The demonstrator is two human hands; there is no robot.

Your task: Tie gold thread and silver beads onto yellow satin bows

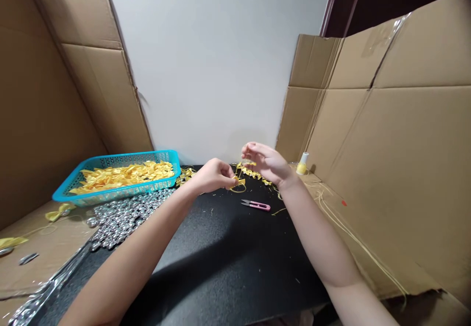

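With the held ribbon piece (240, 182) as the clock's centre: at nine, a blue basket (128, 158) heaped with yellow bows (128, 174), probably parked there for easy reach. Between eight and nine, silver beads (125, 218) spread loose on the black tabletop (235, 247), perhaps for picking up singly. At the centre, the left hand (215, 175), thumb and fingers pinched on the ribbon, apparently for steadiness; ribbon small, yellow, partly covered by fingertips, with a thin thread loop (240, 191) beneath. Near five, pink snips (259, 206), blades towards nine, likely laid close for quick use. At two, the right hand (268, 161), raised with curled fingers; impossible to tell about any thread between them. Between two and three, a yellow thread spool (302, 165), upright.
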